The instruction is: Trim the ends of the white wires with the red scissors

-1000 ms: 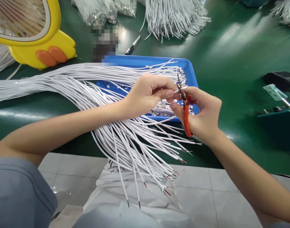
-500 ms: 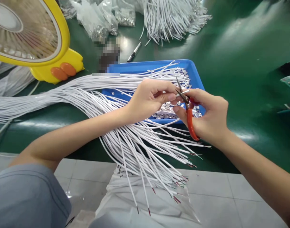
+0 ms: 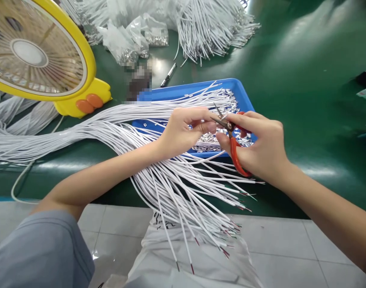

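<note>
My right hand (image 3: 261, 146) is closed round orange-handled scissors (image 3: 235, 150), whose blades point up and left toward my other hand. My left hand (image 3: 187, 130) pinches the end of a white wire at the blade tips. Both hands hover over the front edge of a blue tray (image 3: 244, 96) that holds small silver metal pieces. A thick bundle of white wires (image 3: 90, 124) runs from the left across the green table and fans out under my forearms, with stripped red and green ends hanging past the table edge.
A yellow duck-shaped fan (image 3: 51, 56) stands at the back left. Behind the tray lie a black marker (image 3: 168, 75), clear bags of metal parts (image 3: 132, 38) and another heap of white wires (image 3: 213, 28). A white plastic bag (image 3: 177, 256) lies in my lap.
The view has shifted, so the fan shows more fully. The scissors have tilted further left and my left fingers have closed in on the blades. Both hands stay above the tray.
</note>
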### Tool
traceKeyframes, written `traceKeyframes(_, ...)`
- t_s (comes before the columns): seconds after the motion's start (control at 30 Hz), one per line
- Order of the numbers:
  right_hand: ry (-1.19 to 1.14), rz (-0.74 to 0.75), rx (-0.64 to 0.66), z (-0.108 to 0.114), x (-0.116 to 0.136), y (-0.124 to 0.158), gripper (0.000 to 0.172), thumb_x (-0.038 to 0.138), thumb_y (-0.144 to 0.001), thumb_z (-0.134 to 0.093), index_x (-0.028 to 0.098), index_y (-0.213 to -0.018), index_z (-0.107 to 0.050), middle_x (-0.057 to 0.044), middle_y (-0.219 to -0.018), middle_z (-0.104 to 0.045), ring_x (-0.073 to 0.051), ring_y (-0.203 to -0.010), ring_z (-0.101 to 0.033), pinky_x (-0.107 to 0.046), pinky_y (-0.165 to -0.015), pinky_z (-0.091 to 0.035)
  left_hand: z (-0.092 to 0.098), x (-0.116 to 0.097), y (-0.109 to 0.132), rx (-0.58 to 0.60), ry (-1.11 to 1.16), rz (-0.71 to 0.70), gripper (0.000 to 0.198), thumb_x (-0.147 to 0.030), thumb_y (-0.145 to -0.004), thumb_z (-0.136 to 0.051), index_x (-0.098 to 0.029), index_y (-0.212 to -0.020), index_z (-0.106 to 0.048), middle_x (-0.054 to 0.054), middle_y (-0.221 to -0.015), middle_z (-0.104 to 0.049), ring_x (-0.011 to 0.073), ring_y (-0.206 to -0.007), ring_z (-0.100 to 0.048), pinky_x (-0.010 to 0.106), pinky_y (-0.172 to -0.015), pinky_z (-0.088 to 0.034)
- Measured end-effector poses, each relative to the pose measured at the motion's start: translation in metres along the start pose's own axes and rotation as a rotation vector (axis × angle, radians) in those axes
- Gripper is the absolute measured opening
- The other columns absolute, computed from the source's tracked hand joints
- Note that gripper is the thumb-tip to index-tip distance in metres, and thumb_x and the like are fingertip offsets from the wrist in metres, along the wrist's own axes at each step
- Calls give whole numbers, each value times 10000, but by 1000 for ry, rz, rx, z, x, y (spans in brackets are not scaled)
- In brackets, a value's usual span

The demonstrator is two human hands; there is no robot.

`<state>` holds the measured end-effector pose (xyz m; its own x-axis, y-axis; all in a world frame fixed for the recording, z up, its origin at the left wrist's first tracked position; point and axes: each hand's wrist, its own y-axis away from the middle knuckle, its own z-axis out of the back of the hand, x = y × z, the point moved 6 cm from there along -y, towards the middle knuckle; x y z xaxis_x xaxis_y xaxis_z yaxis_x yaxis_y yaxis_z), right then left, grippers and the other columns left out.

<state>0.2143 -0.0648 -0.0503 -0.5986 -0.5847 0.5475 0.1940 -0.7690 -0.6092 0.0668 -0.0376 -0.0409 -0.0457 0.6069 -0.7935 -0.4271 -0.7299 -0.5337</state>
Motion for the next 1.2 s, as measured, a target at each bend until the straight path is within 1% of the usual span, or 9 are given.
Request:
traceKeyframes(0.13,-88,-169,-40,4,-19,-5,182,213,-693,-717,222,-874,-698,2,-680,-644,-142,-570,-557,-295,-509,-408,9,6,-1,-134,72,54,270,-421,-865,-619,-166,-784,-658,13,-687,-657,49,-473,-477,212,-434,-377)
traceKeyframes(0.23,-336,-210,-89,8,-20,-8,189,190,-695,-722,218,-873,-664,22,-689,-662,-137,-608,-615,-291,-566,-483,6,2,-1,-100,55,20,232,-368,-854,-640,-153,-768,-663,29,-698,-670,79,-570,-555,219,-503,-428)
traceKeyframes(0.33,-491,-180,-113,12,-11,-9,250,209,-702,-739,234,-931,-641,16,-767,-701,-147,-707,-676,-308,-671,-546,-1,-4,2,-44,-22,-27,123,-254,-827,-658,-155,-760,-688,34,-702,-685,94,-586,-554,230,-520,-430)
traceKeyframes(0.43,-456,-166,-105,12,-4,-6,245,280,-737,-727,254,-960,-629,10,-781,-698,-155,-714,-685,-319,-664,-559,-4,-8,3,-16,-74,-77,56,-187,-792,-669,-168,-755,-707,27,-680,-683,89,-548,-518,229,-500,-408)
traceKeyframes(0.57,-374,-153,-99,12,2,-3,232,322,-755,-722,276,-962,-628,14,-767,-681,-148,-670,-662,-303,-593,-544,-4,-8,3,-3,-89,-106,69,-188,-788,-669,-166,-742,-715,19,-636,-668,76,-503,-485,218,-477,-384)
traceKeyframes(0.67,-378,-146,-91,13,4,-2,242,286,-734,-739,273,-953,-635,10,-742,-676,-151,-639,-642,-301,-555,-525,-4,-8,3,11,-100,-101,97,-208,-798,-662,-158,-739,-720,18,-630,-669,67,-477,-469,209,-467,-379)
traceKeyframes(0.93,-460,-123,-85,12,6,-3,314,129,-694,-742,273,-958,-654,30,-739,-668,-117,-619,-607,-267,-567,-503,-6,-8,4,27,-105,-119,93,-199,-798,-673,-138,-749,-721,23,-662,-667,58,-488,-481,189,-473,-394)
traceKeyframes(1.03,-467,-107,-85,10,7,-3,317,108,-687,-736,269,-947,-651,35,-733,-660,-113,-616,-602,-266,-573,-502,-7,-4,3,42,-66,-74,56,-195,-759,-723,-148,-730,-727,13,-659,-676,59,-503,-494,186,-482,-395)
traceKeyframes(1.2,-465,-97,-88,8,6,-3,298,125,-687,-726,272,-928,-630,33,-727,-650,-119,-600,-585,-273,-551,-486,-9,4,0,106,42,82,34,-138,-734,-725,-159,-714,-743,3,-647,-703,78,-554,-565,188,-525,-420)
